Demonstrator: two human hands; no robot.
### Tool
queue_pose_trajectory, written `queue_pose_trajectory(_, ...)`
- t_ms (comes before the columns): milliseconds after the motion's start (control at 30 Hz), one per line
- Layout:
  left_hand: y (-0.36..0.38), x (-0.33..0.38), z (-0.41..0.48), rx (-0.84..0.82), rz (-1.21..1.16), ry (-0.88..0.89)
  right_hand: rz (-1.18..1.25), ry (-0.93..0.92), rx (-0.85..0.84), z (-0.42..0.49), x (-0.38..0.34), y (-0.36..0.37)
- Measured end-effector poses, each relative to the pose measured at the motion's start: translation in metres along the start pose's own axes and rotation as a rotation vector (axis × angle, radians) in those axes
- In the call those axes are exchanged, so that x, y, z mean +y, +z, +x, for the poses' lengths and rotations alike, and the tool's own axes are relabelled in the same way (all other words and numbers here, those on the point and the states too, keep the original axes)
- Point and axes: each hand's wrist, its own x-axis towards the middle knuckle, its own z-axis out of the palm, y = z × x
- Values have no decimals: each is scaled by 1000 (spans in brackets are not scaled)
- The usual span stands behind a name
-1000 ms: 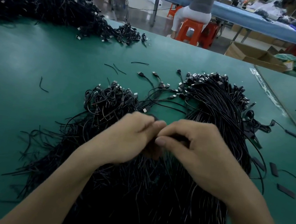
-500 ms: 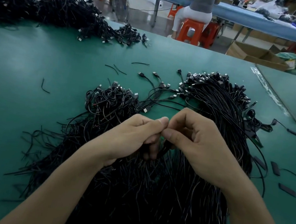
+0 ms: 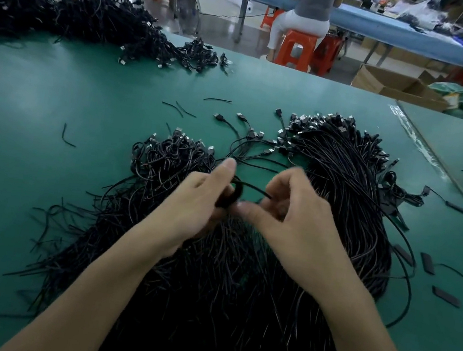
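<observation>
left hand [image 3: 193, 199] grips the small looped cable [image 3: 237, 191] above the near pile [image 3: 207, 292], so the loops can't spring open; right hand [image 3: 292, 220] pinches its loose tail, probably to wind it round.

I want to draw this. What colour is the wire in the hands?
Black. The looped wire shows best in the head view.

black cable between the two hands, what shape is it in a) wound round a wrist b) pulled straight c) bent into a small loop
c: the black cable curls into a small loop held between the left hand and the right hand.
</observation>
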Motion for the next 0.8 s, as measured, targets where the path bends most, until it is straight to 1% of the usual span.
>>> queue_pose_trajectory(67, -7, 0, 3, 119, -34, 35, -236, 168, -224, -4, 5, 2)
queue_pose_trajectory(133, -11, 1, 6, 193, -50, 77, -378, 243, -393, -10, 8, 11)
queue_pose_trajectory(267, -11, 0, 7, 236, -70, 141, -438, 282, -497, -15, 10, 30)
queue_pose_trajectory(400, -11, -2, 7, 240, -35, 150, -416, 282, -513, -16, 9, 30)
queue_pose_trajectory(500, -9, -3, 7, 230, -29, 172, -461, 257, -486, -15, 2, 16)
queue_pose_trajectory(600, -7, 0, 5, 238, -52, 154, -414, 274, -403, -15, -5, -13)
queue_pose_trajectory(667, -6, 4, 3, 220, -72, 147, -353, 232, -228, -12, -7, -29)
queue_pose_trajectory(733, -2, 8, -1, 180, -61, 140, -219, 111, 15, -8, -7, -33)
queue_pose_trajectory(767, 1, 11, -4, 144, -42, 151, -135, 51, 104, -6, -9, -30)
queue_pose_trajectory(800, 4, 12, -6, 103, -21, 176, -61, 3, 156, -4, -11, -25)
